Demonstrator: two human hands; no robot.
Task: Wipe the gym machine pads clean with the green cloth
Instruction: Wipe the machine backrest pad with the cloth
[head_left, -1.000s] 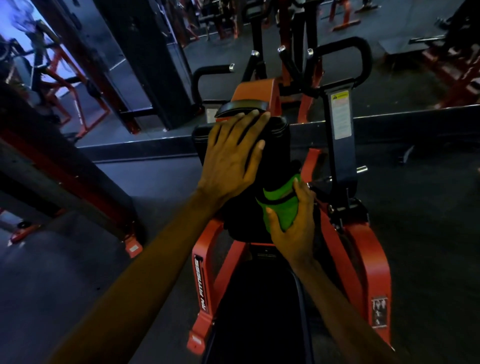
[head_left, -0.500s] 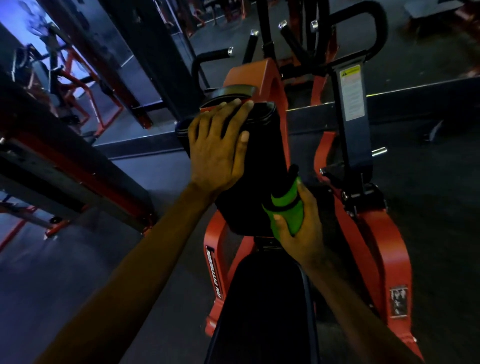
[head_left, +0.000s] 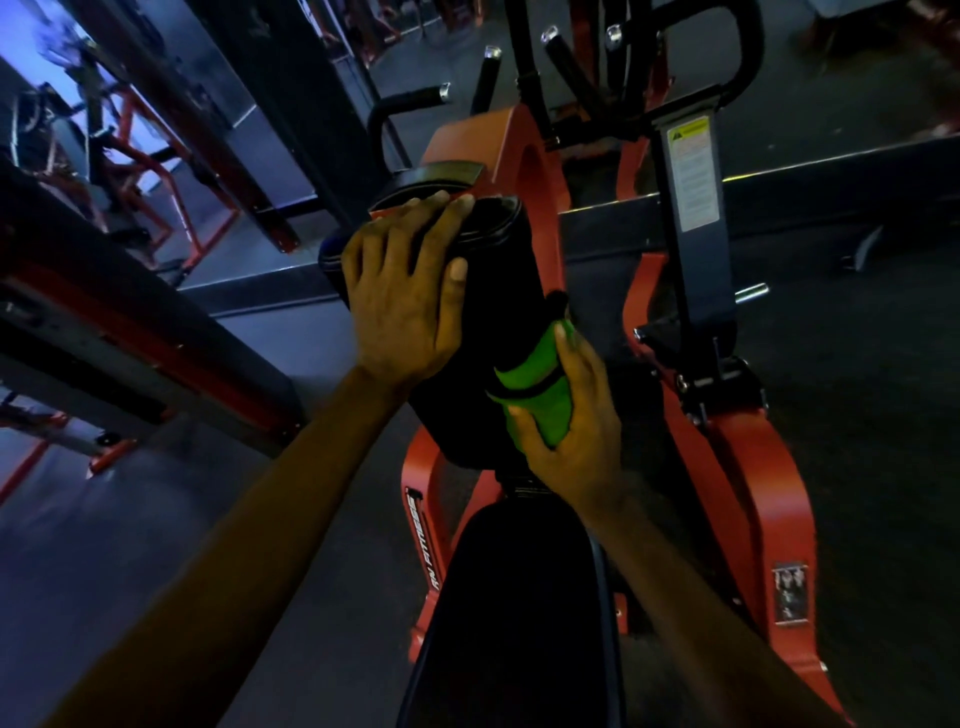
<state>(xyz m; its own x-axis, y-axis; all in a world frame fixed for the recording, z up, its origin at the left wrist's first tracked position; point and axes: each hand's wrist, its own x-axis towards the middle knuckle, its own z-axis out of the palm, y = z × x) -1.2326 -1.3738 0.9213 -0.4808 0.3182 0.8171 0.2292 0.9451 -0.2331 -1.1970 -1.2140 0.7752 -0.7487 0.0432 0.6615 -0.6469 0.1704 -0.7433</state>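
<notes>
Plainly, left hand (head_left: 405, 306) flat on pad (head_left: 498, 291), right hand (head_left: 576, 441) gripping green cloth (head_left: 548, 410) beside orange frame (head_left: 748, 467).

Sheen and matt across upholstery, paint, chrome and fabric

Upright pad (head_left: 498, 291) in black leather-like upholstery, smooth, faintly glossy along the piped top seam; seat pad (head_left: 519, 597) in the same covering, duller; green cloth (head_left: 540, 395) soft and matt, crossed by a dark band; frame (head_left: 748, 467) of orange painted metal, smooth, low gloss; handle grip (head_left: 410, 100) matt black, tipped with a bright chromed end cap (head_left: 444, 91); warning label (head_left: 693, 174) pale and slick; floor (head_left: 857, 415) dark, matt, finely rough.
</notes>
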